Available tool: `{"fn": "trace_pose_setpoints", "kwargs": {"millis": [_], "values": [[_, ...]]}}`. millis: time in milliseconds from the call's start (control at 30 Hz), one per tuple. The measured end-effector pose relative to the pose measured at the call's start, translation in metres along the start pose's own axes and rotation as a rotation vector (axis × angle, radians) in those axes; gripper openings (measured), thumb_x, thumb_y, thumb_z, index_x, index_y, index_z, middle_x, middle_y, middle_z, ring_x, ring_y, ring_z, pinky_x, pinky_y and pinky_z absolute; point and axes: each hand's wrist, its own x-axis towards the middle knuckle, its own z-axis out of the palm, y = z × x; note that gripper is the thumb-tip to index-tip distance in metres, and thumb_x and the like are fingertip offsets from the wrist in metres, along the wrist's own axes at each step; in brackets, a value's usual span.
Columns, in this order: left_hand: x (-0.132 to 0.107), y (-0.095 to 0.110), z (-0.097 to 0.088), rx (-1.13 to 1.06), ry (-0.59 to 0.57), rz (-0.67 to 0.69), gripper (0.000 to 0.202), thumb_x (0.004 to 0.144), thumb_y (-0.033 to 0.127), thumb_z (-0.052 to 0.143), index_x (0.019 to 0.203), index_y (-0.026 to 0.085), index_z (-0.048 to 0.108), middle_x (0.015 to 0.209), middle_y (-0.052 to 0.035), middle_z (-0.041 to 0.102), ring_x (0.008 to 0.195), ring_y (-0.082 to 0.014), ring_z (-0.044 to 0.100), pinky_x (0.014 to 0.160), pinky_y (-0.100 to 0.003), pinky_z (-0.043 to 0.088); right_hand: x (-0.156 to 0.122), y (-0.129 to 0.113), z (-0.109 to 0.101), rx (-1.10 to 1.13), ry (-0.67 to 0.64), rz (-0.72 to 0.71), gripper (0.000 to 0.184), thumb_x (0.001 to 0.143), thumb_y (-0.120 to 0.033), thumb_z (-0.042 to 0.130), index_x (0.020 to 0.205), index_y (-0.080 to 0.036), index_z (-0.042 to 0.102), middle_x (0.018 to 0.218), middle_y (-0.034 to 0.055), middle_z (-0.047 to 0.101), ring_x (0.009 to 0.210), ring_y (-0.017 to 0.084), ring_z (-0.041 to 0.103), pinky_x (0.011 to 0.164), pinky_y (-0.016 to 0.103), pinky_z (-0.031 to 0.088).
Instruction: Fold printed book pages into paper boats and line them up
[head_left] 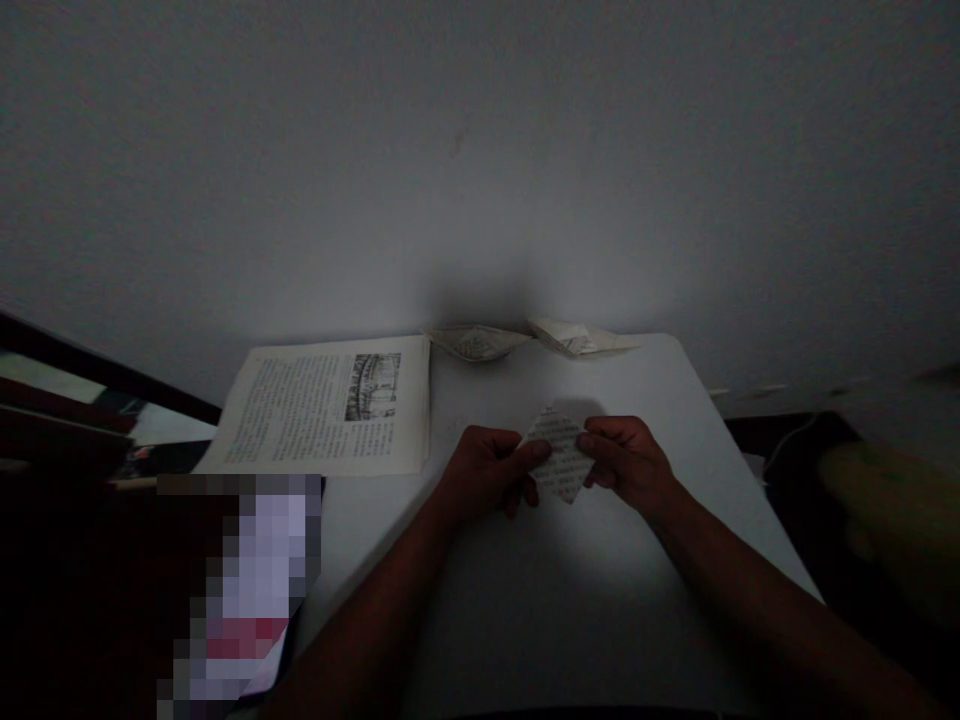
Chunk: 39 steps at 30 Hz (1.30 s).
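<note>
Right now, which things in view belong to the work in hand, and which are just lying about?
Belonging to the work:
folded printed paper, in the grip of the left hand and right hand
printed sheets, probably its source
two paper boats, likely related

Apparently just lying about:
pixelated screen, left
blurred yellowish thing, right

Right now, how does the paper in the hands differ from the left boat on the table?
Shape: the paper is a diamond; the left boat is long, with two pointed ends.
Pose: the left hand and right hand hold the paper; the left boat sits on the table, untouched.
Size: the left boat looks longer than the paper.
Both are folded and show print.
</note>
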Motion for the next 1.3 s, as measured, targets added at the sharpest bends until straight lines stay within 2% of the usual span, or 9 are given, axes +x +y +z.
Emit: {"fn": "trace_pose_setpoints", "kwargs": {"millis": [267, 367, 467, 633, 767, 867, 1000, 1133, 1300], "values": [[-0.002, -0.002, -0.003, -0.019, -0.065, 0.049, 0.043, 0.076, 0.052, 0.064, 0.071, 0.009, 0.066, 0.049, -0.0013, 0.062, 0.030, -0.0074, 0.048, 0.032, -0.018, 0.037, 0.002, -0.001, 0.001, -0.019, -0.024, 0.004, 0.035, 0.078, -0.040, 0.066, 0.055, -0.016, 0.054, 0.041, -0.0052, 0.047, 0.034, 0.006, 0.039, 0.036, 0.021, 0.027], [0.000, -0.004, -0.004, 0.077, -0.034, 0.061, 0.046, 0.079, 0.053, 0.061, 0.066, 0.009, 0.065, 0.042, 0.0023, 0.053, 0.031, -0.0046, 0.041, 0.032, -0.016, 0.029, 0.001, 0.000, -0.002, -0.004, -0.029, -0.003, 0.034, 0.078, -0.039, 0.066, 0.056, -0.016, 0.054, 0.041, -0.0055, 0.046, 0.035, 0.007, 0.039, 0.037, 0.021, 0.028], [0.000, -0.003, -0.004, 0.039, -0.057, 0.091, 0.049, 0.078, 0.054, 0.061, 0.059, 0.009, 0.061, 0.039, 0.0065, 0.039, 0.033, -0.0016, 0.029, 0.033, -0.015, 0.018, 0.002, -0.003, 0.000, -0.016, -0.031, -0.001, 0.036, 0.078, -0.040, 0.065, 0.055, -0.016, 0.054, 0.041, -0.0043, 0.049, 0.035, 0.006, 0.039, 0.037, 0.021, 0.027], [-0.003, -0.001, -0.002, -0.175, -0.140, 0.090, 0.052, 0.071, 0.058, 0.065, 0.051, 0.011, 0.053, 0.039, 0.0066, 0.036, 0.033, -0.0014, 0.025, 0.034, -0.018, 0.014, 0.006, -0.008, 0.006, -0.102, -0.065, 0.019, 0.039, 0.076, -0.045, 0.066, 0.054, -0.015, 0.056, 0.041, -0.0035, 0.051, 0.037, 0.006, 0.040, 0.037, 0.021, 0.028], [-0.002, -0.003, -0.003, -0.142, -0.120, 0.099, 0.049, 0.074, 0.055, 0.065, 0.055, 0.010, 0.057, 0.039, 0.0067, 0.036, 0.032, -0.0016, 0.024, 0.034, -0.018, 0.014, 0.006, -0.006, 0.005, -0.090, -0.070, 0.024, 0.038, 0.077, -0.045, 0.065, 0.057, -0.015, 0.056, 0.044, -0.0030, 0.053, 0.037, 0.006, 0.041, 0.038, 0.020, 0.029], [0.000, -0.004, -0.003, -0.030, -0.035, 0.147, 0.047, 0.077, 0.054, 0.062, 0.063, 0.009, 0.062, 0.041, 0.0059, 0.040, 0.035, -0.0025, 0.028, 0.035, -0.017, 0.018, 0.005, -0.005, 0.001, -0.093, -0.075, 0.001, 0.037, 0.079, -0.045, 0.064, 0.058, -0.015, 0.055, 0.044, -0.0032, 0.052, 0.039, 0.007, 0.042, 0.039, 0.021, 0.030], [0.002, -0.002, -0.002, 0.090, 0.075, 0.202, 0.041, 0.077, 0.049, 0.063, 0.071, 0.009, 0.064, 0.053, 0.0017, 0.053, 0.045, -0.0060, 0.044, 0.043, -0.018, 0.035, 0.002, -0.007, 0.002, -0.226, -0.094, -0.028, 0.037, 0.082, -0.044, 0.060, 0.060, -0.016, 0.055, 0.049, -0.0024, 0.053, 0.043, 0.008, 0.043, 0.042, 0.022, 0.032], [0.001, -0.001, -0.002, 0.150, 0.083, 0.176, 0.033, 0.075, 0.042, 0.068, 0.082, 0.010, 0.069, 0.068, -0.0020, 0.064, 0.059, -0.0112, 0.056, 0.057, -0.022, 0.044, -0.001, -0.011, 0.005, -0.387, -0.136, -0.052, 0.037, 0.085, -0.044, 0.057, 0.061, -0.016, 0.052, 0.051, -0.0045, 0.045, 0.046, 0.007, 0.038, 0.044, 0.022, 0.030], [0.001, -0.001, -0.002, 0.170, 0.057, 0.184, 0.028, 0.075, 0.039, 0.068, 0.081, 0.011, 0.069, 0.068, -0.0003, 0.063, 0.060, -0.0111, 0.055, 0.059, -0.021, 0.043, -0.003, -0.018, 0.009, -0.579, -0.186, -0.193, 0.037, 0.088, -0.037, 0.054, 0.057, -0.017, 0.047, 0.053, -0.0054, 0.037, 0.048, 0.007, 0.032, 0.043, 0.022, 0.024]]}}
